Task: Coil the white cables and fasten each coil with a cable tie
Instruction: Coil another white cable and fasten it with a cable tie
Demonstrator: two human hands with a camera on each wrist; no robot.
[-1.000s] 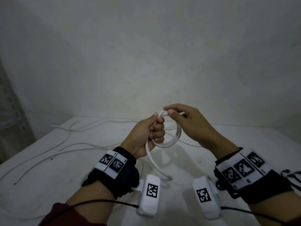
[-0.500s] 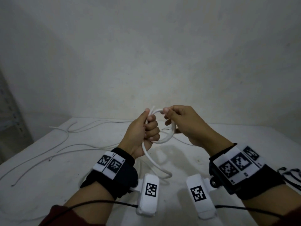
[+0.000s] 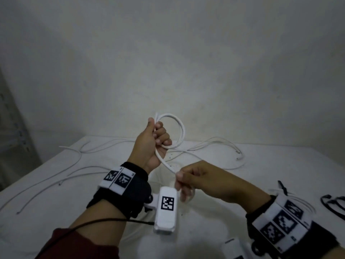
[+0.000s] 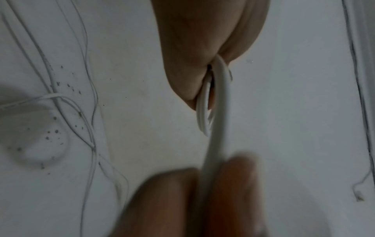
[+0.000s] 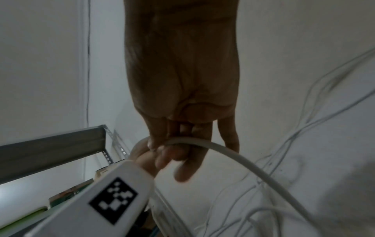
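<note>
No brand name or readable writing shows anywhere; the only markings are the black-and-white square codes on the white bands of your wrist straps (image 3: 119, 179) and on the white plastic camera housing (image 3: 166, 208) under your left wrist. Your left hand (image 3: 152, 144) is raised above the table (image 3: 56, 184), fingers curled tight around a white cable (image 3: 182, 131), gripping the gathered strands of a small round coil that stands upright above and to the right of the fist, with a short cut end poking up past the thumb. The cable is smooth, round and rubbery-looking. From the bottom of that fist a single strand runs down and right to your right hand (image 3: 203, 181), which pinches it between thumb and forefinger, the other fingers loosely curled below. In the right wrist view the strand crosses your fingertips (image 5: 160, 144) and arcs away. More thin white cables (image 3: 214, 146) lie loose in long curves on the matte white tabletop, which is speckled with dark spots. Black cable ties (image 3: 332, 202) lie at the far right edge. A grey metal shelf frame (image 5: 61, 144) stands at the table's left.
</note>
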